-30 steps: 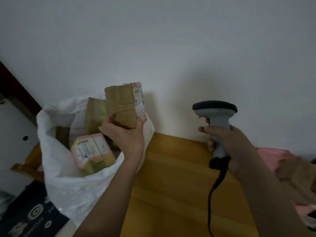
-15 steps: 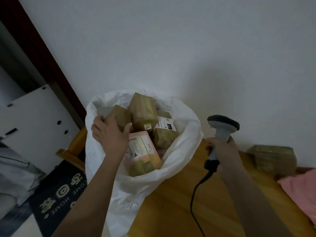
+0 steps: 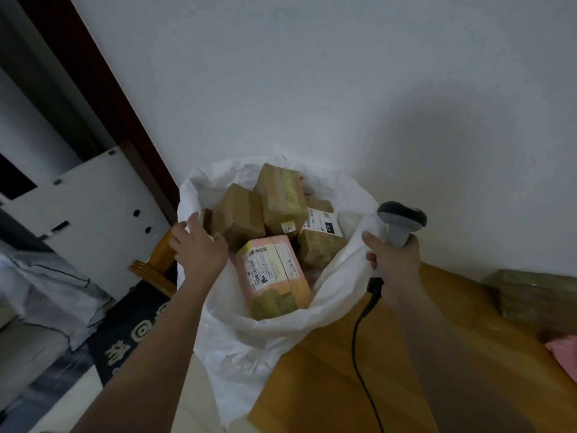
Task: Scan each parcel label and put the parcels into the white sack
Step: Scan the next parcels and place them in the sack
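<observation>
The white sack [image 3: 274, 335] stands open at the left end of the wooden table [image 3: 337, 382], filled with several parcels. A pink parcel with a barcode label [image 3: 271, 276] lies at the front. Brown taped boxes sit behind it: one [image 3: 239, 217] on the left, a taller one [image 3: 282, 200] in the middle, and one with a white label [image 3: 321, 242] on the right. My left hand [image 3: 198, 248] hovers at the sack's left rim, fingers spread, holding nothing. My right hand [image 3: 393, 260] grips the grey barcode scanner [image 3: 401, 223] beside the sack's right rim.
A brown parcel [image 3: 537, 295] lies on the table against the wall at the right, with a pink parcel [image 3: 565, 354] in front of it. The scanner's black cable [image 3: 359, 339] trails down over the table. A white cabinet [image 3: 93, 201] and dark mat [image 3: 134, 332] lie to the left.
My left hand carried a brown box into the sack, let go of it and drew back to the rim, empty. The view turned left toward the sack.
</observation>
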Demonstrator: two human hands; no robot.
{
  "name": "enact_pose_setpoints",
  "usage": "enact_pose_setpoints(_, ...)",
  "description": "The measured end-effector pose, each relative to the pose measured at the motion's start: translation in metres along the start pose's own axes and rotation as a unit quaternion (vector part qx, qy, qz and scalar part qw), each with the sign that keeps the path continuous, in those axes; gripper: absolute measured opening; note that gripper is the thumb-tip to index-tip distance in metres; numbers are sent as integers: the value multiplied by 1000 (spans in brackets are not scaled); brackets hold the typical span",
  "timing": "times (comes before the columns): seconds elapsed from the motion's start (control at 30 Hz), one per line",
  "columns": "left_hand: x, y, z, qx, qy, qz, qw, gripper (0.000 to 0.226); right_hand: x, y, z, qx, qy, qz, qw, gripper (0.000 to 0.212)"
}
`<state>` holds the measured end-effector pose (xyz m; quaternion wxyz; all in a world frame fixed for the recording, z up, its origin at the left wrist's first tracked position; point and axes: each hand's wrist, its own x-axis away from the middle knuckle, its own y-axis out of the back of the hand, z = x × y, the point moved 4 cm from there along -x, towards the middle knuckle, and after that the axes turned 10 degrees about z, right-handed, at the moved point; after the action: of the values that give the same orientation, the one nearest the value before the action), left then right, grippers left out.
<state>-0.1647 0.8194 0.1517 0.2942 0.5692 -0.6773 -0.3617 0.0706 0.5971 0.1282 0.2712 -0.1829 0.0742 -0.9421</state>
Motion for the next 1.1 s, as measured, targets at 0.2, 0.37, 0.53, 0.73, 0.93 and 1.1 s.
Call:
enact_pose_setpoints(0.2,-37,6,-11,-31,0,-7,999,53,-10,-7,-10,27,-16,-36,999,61)
enact_pose_setpoints(0.37,-102,7,8,2,53,40,998,47,-23,-23,-15,44,-41,-83,995,51)
enact_pose_setpoints(0.53,-152,13,14,57,19,83,995,27,-26,-68,0,40,9,-94,995,43)
enact_pose_setpoints(0.73,-200,62,18,72,-53,5,996,36,-27,-108,46,-18,107,-107,988,47)
enact_pose_setpoints(0.93,-200,51,27,106,-48,38,992,32,-30,-134,46,-12,88,-100,991,46)
enact_pose_setpoints(1.1,-196,65,13,131,-105,-12,986,35,-28,-116,90,-1,206,-120,971,44)
